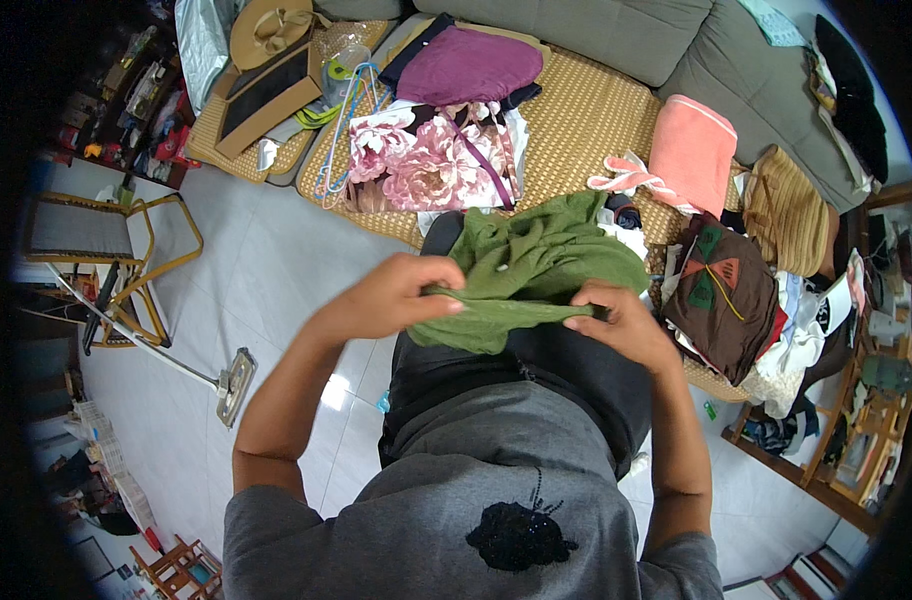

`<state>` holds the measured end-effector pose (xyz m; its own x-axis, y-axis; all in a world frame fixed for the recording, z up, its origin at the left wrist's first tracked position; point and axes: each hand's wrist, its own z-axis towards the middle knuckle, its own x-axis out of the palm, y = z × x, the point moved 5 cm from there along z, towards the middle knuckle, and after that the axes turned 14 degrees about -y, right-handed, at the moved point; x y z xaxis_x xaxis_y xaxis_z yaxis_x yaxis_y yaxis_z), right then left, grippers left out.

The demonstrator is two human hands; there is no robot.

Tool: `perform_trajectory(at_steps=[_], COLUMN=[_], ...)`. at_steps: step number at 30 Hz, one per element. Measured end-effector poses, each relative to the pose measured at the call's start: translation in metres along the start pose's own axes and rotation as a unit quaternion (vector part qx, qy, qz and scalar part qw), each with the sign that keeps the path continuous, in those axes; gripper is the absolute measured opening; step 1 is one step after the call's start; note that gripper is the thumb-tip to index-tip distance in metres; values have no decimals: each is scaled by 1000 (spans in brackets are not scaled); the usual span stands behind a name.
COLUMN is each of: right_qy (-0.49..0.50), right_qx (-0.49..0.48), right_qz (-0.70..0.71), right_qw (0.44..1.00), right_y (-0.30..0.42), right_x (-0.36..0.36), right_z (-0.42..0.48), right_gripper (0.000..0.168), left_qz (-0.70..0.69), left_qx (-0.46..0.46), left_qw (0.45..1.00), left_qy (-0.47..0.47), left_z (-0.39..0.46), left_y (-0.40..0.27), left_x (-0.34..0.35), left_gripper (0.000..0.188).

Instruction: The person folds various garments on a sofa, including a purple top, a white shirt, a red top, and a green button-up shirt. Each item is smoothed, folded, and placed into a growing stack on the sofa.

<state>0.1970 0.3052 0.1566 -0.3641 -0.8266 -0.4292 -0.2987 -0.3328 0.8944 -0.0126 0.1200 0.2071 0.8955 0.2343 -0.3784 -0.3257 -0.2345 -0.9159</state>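
Observation:
A crumpled green garment (531, 255) lies over the front edge of the sofa seat and the person's lap. My left hand (418, 289) pinches one end of a stretch of its edge between thumb and fingers. My right hand (613, 319) grips the other end of that stretch, which is pulled fairly straight between the two. Beyond it on the woven seat mat (591, 112) lie a folded floral cloth (441, 157) with a purple strap and a folded purple garment (471, 64).
Plastic hangers (343, 135), an open cardboard box (264, 101) and a straw hat (268, 26) are at the left. A pink towel (692, 154), a brown garment (718, 300) and a striped woven hat (793, 210) lie at the right. A flat mop (236, 386) rests on the floor.

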Motion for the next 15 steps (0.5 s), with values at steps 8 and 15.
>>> perform_trajectory(at_steps=[8, 15], right_qy=[-133, -386], right_qx=[-55, -49], right_qz=[-194, -519], right_qw=[970, 761], right_y=[7, -59], right_x=[-73, -84], right_z=[-14, 29], right_gripper=[25, 20], left_qz=[124, 355], left_qx=[37, -32], left_qw=[988, 921], left_qy=[80, 157], left_z=[-37, -66], left_y=[5, 116], left_x=[-43, 41], left_gripper=[19, 21])
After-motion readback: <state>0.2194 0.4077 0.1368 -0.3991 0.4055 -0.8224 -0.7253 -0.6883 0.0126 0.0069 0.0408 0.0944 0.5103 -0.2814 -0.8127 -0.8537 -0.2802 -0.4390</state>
